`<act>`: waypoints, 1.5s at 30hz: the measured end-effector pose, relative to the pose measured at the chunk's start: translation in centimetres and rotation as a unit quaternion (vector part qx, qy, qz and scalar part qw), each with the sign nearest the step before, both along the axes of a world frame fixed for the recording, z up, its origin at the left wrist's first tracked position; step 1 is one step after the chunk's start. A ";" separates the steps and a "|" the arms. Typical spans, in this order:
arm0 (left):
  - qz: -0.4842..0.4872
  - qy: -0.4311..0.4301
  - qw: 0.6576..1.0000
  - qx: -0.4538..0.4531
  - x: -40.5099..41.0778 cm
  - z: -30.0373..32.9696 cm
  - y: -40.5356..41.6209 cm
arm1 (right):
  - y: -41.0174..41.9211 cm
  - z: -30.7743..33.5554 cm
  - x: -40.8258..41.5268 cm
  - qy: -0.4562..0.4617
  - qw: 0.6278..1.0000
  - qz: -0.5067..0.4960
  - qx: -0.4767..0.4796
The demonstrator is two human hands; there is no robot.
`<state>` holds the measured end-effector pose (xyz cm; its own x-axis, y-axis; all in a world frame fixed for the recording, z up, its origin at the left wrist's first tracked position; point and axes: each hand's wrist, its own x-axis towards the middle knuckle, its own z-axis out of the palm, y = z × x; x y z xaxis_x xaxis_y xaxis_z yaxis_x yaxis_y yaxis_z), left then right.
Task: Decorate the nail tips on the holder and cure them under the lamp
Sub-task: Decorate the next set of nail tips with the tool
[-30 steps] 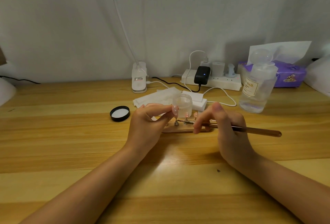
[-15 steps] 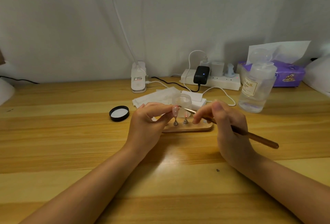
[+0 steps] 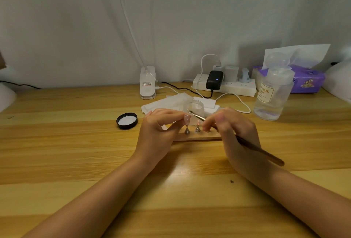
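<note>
Left hand (image 3: 157, 133): fingertips pinch a pink nail tip (image 3: 187, 119) on its metal stand, atop the wooden holder (image 3: 197, 138). Right hand (image 3: 233, 133): fingers curled round a dotting tool (image 3: 197, 116); tip beside that nail. Advisable: steady wrists, light touch. Behind holder: open jar (image 3: 195, 107), wooden desk (image 3: 76, 142), grey wall.

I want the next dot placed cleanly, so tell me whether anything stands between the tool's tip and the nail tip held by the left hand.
Nothing visible does. The tool in the right hand has its tip just above and right of the nail tip that the left hand steadies. The small jar stands behind them, not between.
</note>
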<state>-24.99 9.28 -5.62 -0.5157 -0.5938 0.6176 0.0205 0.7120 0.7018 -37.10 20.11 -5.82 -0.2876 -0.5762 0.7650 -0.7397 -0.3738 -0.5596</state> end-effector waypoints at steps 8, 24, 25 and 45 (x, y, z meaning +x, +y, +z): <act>-0.001 -0.010 1.000 0.023 0.2 0.4 0.3 | 0.2 -0.2 -0.2 -0.031 0.999 0.013 -0.038; 0.010 -0.030 0.999 0.038 0.2 0.8 0.7 | -0.4 -0.4 -0.3 0.060 0.997 -0.050 -0.018; 0.010 -0.029 0.999 0.039 0.2 0.8 0.8 | -0.4 -0.5 -0.3 0.060 0.997 -0.048 -0.013; 0.014 -0.029 0.999 0.037 0.2 0.8 0.8 | -0.4 -0.6 -0.5 0.072 0.995 -0.059 -0.038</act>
